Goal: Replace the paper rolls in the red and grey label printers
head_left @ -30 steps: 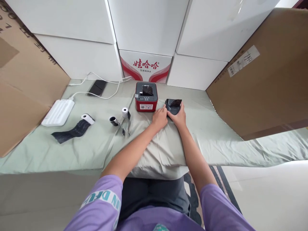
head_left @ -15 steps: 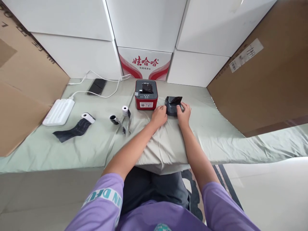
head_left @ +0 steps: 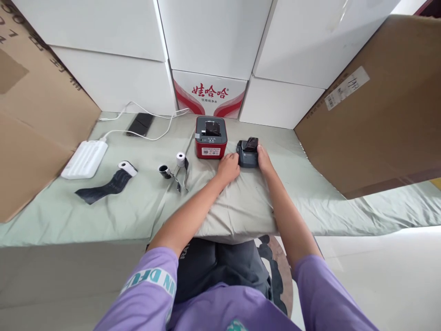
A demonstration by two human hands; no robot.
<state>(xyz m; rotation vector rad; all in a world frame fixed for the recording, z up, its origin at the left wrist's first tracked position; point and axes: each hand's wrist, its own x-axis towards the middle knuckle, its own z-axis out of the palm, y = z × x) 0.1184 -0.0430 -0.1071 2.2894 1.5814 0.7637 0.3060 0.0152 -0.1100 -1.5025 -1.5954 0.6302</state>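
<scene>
A small dark grey portable printer (head_left: 248, 159) rests on the cloth, with a glossy black strip of paper (head_left: 251, 144) standing out of its top slot. My left hand (head_left: 228, 167) is closed, its fingertips against the printer's left side. On the opposite side my right hand (head_left: 265, 160) grips the printer's right edge; most of its fingers are hidden behind. Just left of them stands a larger red and grey printer (head_left: 211, 146), also with a black strip in its top slot.
Paper rolls (head_left: 180, 159) with black tails lie left of the red printer, another roll (head_left: 127, 168) farther left. A white power bank (head_left: 85, 159), white cable (head_left: 136, 132) and dark phone (head_left: 140, 124) are behind. White boxes (head_left: 206, 34) and cardboard (head_left: 365, 115) enclose the cloth-covered surface (head_left: 120, 220).
My right hand has moved from the printer's top front to its right edge. The black strip looks narrower and more upright. My left hand stays at the left side.
</scene>
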